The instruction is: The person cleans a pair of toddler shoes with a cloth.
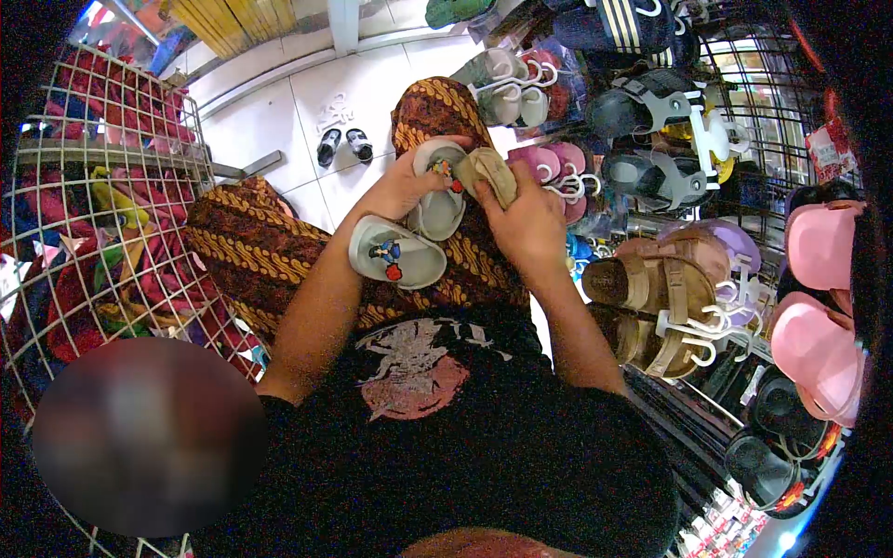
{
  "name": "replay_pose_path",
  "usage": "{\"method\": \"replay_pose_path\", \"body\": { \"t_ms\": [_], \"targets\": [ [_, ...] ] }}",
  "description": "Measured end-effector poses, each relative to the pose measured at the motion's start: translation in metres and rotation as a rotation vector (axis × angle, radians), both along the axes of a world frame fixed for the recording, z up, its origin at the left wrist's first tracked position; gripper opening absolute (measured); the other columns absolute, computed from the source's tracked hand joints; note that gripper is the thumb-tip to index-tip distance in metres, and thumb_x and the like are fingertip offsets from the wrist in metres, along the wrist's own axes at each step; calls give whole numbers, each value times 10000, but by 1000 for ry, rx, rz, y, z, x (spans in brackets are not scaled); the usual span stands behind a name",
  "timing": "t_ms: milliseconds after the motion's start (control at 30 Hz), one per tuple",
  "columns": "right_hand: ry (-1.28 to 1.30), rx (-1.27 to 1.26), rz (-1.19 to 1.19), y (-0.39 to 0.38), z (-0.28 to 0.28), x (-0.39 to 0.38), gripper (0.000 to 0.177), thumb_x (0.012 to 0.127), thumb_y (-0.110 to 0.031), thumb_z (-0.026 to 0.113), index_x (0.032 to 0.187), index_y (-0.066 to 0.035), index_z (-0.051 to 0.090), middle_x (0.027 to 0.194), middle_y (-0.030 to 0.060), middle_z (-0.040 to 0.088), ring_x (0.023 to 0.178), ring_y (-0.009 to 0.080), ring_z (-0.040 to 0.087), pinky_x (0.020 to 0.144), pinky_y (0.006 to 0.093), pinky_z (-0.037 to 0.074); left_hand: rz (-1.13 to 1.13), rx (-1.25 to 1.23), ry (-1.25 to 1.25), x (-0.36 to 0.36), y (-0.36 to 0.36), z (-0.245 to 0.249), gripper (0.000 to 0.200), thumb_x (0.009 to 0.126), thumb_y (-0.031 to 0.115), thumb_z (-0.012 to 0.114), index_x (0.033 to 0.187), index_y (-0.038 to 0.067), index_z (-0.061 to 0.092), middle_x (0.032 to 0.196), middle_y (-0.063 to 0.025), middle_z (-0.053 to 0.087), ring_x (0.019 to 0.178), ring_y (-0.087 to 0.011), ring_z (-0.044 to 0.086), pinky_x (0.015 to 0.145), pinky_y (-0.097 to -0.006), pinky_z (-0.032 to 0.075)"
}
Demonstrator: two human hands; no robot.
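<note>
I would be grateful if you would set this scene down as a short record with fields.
Left hand: the left hand holds a grey sandal with a cartoon decoration
Right hand: the right hand grips a beige cloth beside that sandal's strap
Lap: a second grey sandal, near the left forearm, above patterned trousers
Floor: dark small sandals on white tiles
Right side: brown sandals and pink sandals on display
Obscured: blurred patch, lower left

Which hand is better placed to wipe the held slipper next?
Right, I'd judge: the right hand holds the cloth right by the slipper, while the left hand is busy gripping that slipper.
</note>
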State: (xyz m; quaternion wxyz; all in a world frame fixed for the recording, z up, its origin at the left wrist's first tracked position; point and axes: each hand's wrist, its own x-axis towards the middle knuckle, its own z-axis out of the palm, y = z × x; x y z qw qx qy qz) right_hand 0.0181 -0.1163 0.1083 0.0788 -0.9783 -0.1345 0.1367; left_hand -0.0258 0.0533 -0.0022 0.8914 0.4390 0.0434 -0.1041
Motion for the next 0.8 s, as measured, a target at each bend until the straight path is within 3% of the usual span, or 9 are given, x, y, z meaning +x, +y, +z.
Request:
{"method": "replay_pose_path", "body": {
  "t_ms": [200, 300, 400, 500, 600, 800],
  "targets": [
    [8, 28, -17, 10, -1, 3, 505, 879, -512, 624, 1143, -84, 586, 905, 263, 673, 886, 456, 644, 804, 546, 478, 51, 47, -182, 6, -8, -7, 609, 797, -11, 604, 1385, 82, 475, 1265, -49, 580, 1148, -153, 547, 998, -296, 432],
    [-88, 157, -20, 2, -14, -5, 510, 878, -519, 622, 1130, -77, 590, 918, 261, 674, 880, 465, 643, 811, 546, 477, 32, -10, -136, 4, -8, -14, 590, 817, 11, 611, 1386, 81, 473, 1263, -46, 580, 1147, -154, 546, 1003, -299, 429],
    [-22, 74, -31, -3, -15, -6, 519, 873, -521, 630, 1131, -72, 602, 932, 256, 676, 882, 466, 645, 808, 543, 478, 22, 33, -57, 3, -5, -18, 570, 831, 23, 610, 1382, 80, 473, 1260, -44, 580, 1147, -155, 548, 1004, -298, 429],
    [-12, 54, -71, 9, -4, -5, 501, 872, -495, 648, 1133, -69, 614, 953, 251, 677, 897, 456, 647, 794, 538, 486, 76, 6, -135, 2, -4, -10, 560, 837, 36, 620, 1378, 74, 476, 1256, -44, 582, 1137, -152, 553, 996, -293, 435],
    [-23, 239, -64, 11, -20, 1, 479, 862, -460, 682, 1120, -61, 627, 941, 248, 680, 893, 441, 655, 782, 520, 499, 85, 86, -89, 2, -3, -4, 570, 830, 41, 635, 1377, 65, 476, 1254, -46, 583, 1133, -152, 554, 994, -292, 435],
    [-147, 542, -93, 4, -37, -1, 432, 838, -431, 727, 1054, -64, 656, 889, 224, 688, 829, 407, 673, 746, 472, 517, 7, -14, -108, 7, -5, -15, 561, 829, 36, 642, 1368, 64, 489, 1253, -44, 588, 1116, -148, 558, 976, -300, 448]
  ]
}}
